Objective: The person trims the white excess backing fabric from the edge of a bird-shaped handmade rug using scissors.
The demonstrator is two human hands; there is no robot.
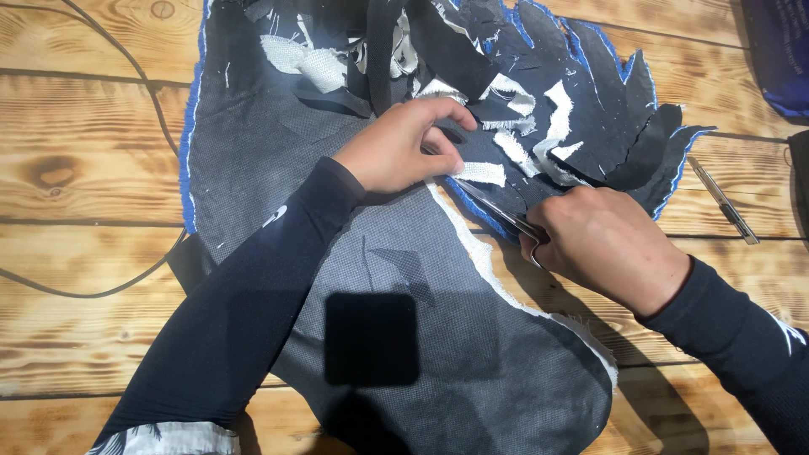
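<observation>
You had one camera only, worn on your head and tilted steeply down at the wooden table (76, 160). It sat close, so your left hand (396, 147) and right hand (607, 244) filled mid-frame, with both forearms entering from the bottom edge. No second view overlapped it.

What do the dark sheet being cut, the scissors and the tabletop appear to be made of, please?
The dark sheet looks like matte grey non-woven fabric with a fine dotted texture; its frayed white and blue edges suggest a woven backing. The scissors in the right hand look like shiny metal. The tabletop looks like wood planks with scorched grain, possibly printed.
</observation>
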